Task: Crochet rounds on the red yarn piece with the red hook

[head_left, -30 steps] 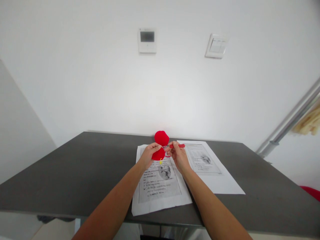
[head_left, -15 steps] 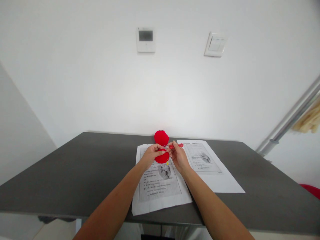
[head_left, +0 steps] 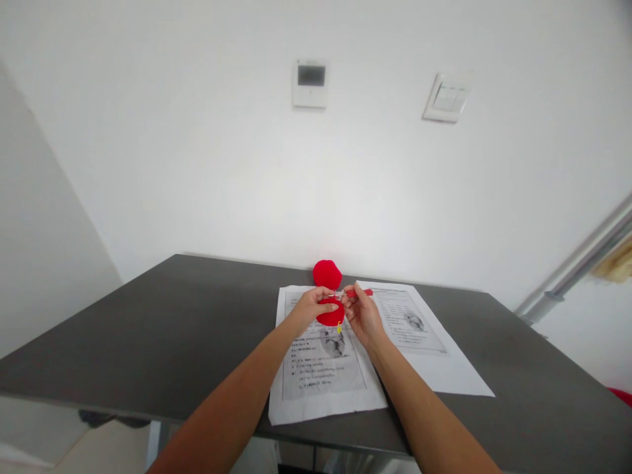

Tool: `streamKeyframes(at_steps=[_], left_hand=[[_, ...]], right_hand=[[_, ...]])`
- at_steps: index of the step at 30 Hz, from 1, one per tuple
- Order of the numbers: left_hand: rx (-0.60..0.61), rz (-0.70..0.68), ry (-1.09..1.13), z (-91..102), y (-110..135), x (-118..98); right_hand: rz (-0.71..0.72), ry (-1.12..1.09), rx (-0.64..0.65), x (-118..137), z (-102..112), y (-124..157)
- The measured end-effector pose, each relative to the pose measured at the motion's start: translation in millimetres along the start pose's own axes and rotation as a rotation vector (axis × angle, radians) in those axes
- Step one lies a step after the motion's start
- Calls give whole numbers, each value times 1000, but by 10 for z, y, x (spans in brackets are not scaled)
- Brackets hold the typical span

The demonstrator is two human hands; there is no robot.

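Head view: two printed sheets (head_left: 323, 368) on one dark bench (head_left: 148, 329), yarn ball (head_left: 326, 272) at twelve o'clock; left grip (head_left: 316, 304) closed on red crochet piece (head_left: 332, 316), right grip (head_left: 360, 315) pinching red hook (head_left: 359, 292).

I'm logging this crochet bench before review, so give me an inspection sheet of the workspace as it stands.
Surface: dark grey matte table, two printed paper sheets lying flat, overlapping.
Job's things: small red crocheted piece with a yellow marker; red-handled crochet hook; red yarn ball behind on the table.
Clutter: nothing seen.
Grips: left hand pinches the crocheted piece; right hand holds the hook at the piece.
Cables: nothing seen.
Surroundings: white wall, wall panel, light switch, slanted metal pole.
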State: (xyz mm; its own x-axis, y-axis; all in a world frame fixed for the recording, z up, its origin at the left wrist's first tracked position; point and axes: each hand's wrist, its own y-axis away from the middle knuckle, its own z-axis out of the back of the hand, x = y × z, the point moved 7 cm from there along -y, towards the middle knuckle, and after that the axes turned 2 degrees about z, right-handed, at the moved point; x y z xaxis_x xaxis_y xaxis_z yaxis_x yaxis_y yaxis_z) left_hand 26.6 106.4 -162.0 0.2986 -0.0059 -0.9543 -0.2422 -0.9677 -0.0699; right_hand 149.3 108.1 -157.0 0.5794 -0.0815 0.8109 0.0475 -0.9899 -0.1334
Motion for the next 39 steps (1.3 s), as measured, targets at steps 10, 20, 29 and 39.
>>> streamKeyframes(at_steps=[10, 20, 29, 39], left_hand=[[-43, -1, -14, 27, -3, 10], [-68, -2, -66, 14, -19, 35], [14, 74, -66, -67, 12, 101], [198, 89, 93, -221, 78, -13]], right_hand=[[32, 118, 4, 20, -1, 29], [63, 231, 43, -29, -51, 28], [87, 362, -26, -72, 2, 33], [120, 373, -102, 89, 23, 75]])
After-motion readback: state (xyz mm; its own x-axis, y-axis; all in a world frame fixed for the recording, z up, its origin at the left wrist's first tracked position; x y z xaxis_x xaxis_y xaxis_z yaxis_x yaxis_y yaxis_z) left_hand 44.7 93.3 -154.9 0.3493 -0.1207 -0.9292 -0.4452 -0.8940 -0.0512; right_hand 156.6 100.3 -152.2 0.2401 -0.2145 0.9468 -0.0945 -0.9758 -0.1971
